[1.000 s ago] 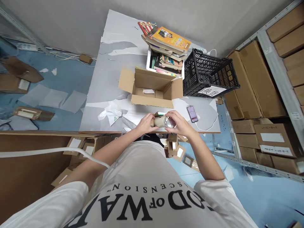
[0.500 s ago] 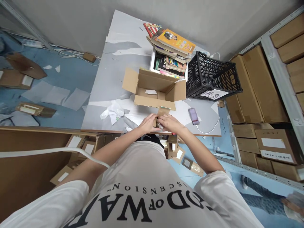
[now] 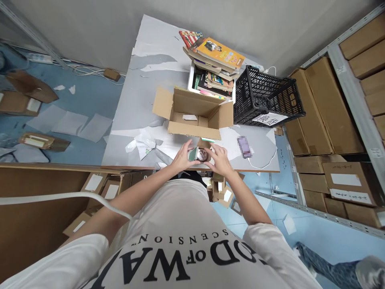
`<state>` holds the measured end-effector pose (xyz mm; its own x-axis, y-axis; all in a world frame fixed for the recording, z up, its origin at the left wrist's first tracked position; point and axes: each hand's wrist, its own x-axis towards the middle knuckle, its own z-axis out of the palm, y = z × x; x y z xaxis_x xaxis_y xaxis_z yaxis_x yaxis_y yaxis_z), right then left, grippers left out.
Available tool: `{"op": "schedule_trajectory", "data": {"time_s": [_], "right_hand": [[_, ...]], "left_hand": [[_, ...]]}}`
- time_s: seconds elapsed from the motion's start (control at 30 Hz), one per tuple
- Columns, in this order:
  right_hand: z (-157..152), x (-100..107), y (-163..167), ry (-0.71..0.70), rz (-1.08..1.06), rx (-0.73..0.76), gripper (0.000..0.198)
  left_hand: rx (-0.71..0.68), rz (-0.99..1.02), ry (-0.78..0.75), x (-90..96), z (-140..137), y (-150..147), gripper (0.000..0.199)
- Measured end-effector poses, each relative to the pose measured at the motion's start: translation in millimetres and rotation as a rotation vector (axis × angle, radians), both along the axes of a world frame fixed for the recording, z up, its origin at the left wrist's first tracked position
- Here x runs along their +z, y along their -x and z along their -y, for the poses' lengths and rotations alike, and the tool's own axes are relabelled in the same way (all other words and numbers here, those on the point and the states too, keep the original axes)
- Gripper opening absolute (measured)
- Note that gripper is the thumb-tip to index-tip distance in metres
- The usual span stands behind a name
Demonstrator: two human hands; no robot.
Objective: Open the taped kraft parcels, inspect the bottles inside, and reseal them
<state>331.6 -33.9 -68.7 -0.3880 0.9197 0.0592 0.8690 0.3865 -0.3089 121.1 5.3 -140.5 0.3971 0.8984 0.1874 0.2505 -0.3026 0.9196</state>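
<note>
At the near table edge, a small cardboard box (image 3: 205,143) with open flaps lies between my hands. Inside it shows a round, shiny dark thing (image 3: 201,155), perhaps the end of a jar or can; its kind is unclear. My left hand (image 3: 181,157) grips the box's left side, thumb and fingers apart around a greenish flap (image 3: 193,154). My right hand (image 3: 220,159) holds the opposite side, thumb near the round thing. Just beyond stands a larger open carton (image 3: 194,129) with a white paper slip (image 3: 189,117) in its bottom.
Behind the carton, books (image 3: 221,54) are piled in and over a white bin (image 3: 190,84). A black plastic crate (image 3: 269,96) stands right of it. Crumpled white plastic (image 3: 144,143) lies left, a phone (image 3: 244,147) with cable right. Shelves of boxes (image 3: 345,182) line the right; a person's legs (image 3: 327,261) show lower right.
My hands have spread apart around the small box, and its greenish flap and round shiny thing now show more. The person at lower right has shifted.
</note>
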Motion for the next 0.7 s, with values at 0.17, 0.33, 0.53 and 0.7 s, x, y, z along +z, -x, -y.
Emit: {"op": "schedule_trajectory", "data": {"time_s": [0.17,0.33,0.53,0.7], "right_hand": [[37.6,-32.4,7.1,-0.041,-0.394,-0.404,0.047],[30.9,-41.3,14.6,0.012,-0.471,-0.372,0.03],[-6.1,-21.1,-2.6,0.033,-0.509,-0.189,0.054],[-16.0,-15.0,-7.8,-0.025,-0.574,-0.256,0.058]], "left_hand": [[-0.032,-0.065,-0.129,-4.0,11.7,3.4,0.071],[-0.155,-0.203,-0.264,-2.1,12.9,-0.2,0.032],[-0.141,-0.212,-0.256,-4.2,10.2,-2.6,0.027],[-0.109,-0.205,-0.225,-5.3,8.5,0.1,0.028]]}}
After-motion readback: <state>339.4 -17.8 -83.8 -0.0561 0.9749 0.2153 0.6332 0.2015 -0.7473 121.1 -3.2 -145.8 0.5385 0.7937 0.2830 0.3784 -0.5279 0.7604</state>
